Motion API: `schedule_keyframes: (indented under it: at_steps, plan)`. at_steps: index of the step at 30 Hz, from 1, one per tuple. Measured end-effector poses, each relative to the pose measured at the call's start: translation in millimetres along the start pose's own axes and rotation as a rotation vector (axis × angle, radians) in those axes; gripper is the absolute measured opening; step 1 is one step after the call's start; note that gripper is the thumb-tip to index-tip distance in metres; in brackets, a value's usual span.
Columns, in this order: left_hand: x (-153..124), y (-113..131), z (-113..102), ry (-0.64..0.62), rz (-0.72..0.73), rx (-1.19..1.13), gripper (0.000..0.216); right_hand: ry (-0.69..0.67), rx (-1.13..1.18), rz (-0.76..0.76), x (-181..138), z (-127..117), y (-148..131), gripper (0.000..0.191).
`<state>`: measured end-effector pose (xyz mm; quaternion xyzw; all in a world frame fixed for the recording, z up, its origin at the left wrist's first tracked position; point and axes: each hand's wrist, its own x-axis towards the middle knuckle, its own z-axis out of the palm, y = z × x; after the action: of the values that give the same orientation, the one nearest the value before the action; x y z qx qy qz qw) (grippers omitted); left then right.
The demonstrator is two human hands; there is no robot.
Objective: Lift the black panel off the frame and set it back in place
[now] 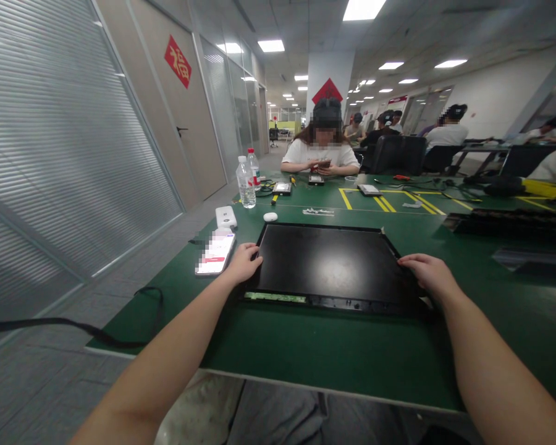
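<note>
A black flat display panel (324, 259) lies face up on the green table, a strip of green circuit board (275, 298) showing along its near edge. My left hand (246, 262) grips the panel's left side, thumb on top of the frame and the other fingers curled at the edge. On the opposite side, my right hand (424, 272) pinches the right edge, its fingertips on the frame. The undersides of both grips are hidden. Left of my left hand lies a lit smartphone (217, 253), partly blurred out.
Beyond the panel are a white earbud case (270, 217), a white power bank (226, 217) and water bottles (246, 182). Hard drives (282, 188) lie farther back, near a seated person (322, 154). Dark strips (514, 222) lie at right; a black strap (65, 322) crosses the left table corner.
</note>
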<state>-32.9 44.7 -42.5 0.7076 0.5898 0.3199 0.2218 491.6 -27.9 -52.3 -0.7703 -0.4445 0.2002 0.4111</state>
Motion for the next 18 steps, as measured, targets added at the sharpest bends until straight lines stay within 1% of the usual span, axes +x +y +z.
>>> schedule_keyframes:
  at_steps: [4, 9, 11, 15, 18]
  plan:
    - [0.2, 1.1, 1.7, 0.003, 0.009, 0.031, 0.033, 0.045, -0.077, -0.019, -0.8, 0.0, -3.8, 0.029]
    - [-0.3, 1.8, 5.2, 0.012, 0.023, 0.076, 0.031, 0.109, -0.186, -0.024, -6.1, 3.2, -16.5, 0.013]
    - [-1.0, 2.3, 6.4, 0.014, 0.031, 0.091, 0.035, 0.124, -0.197, -0.037, -8.4, 4.8, -19.9, 0.011]
    - [-3.5, 4.8, 7.2, 0.009, 0.053, 0.106, 0.049, 0.135, -0.212, -0.051, -9.9, 6.5, -21.4, 0.010]
    - [-4.8, 6.1, 6.0, 0.019, 0.076, 0.136, 0.051, 0.140, -0.220, -0.055, -9.7, 6.3, -21.4, 0.009]
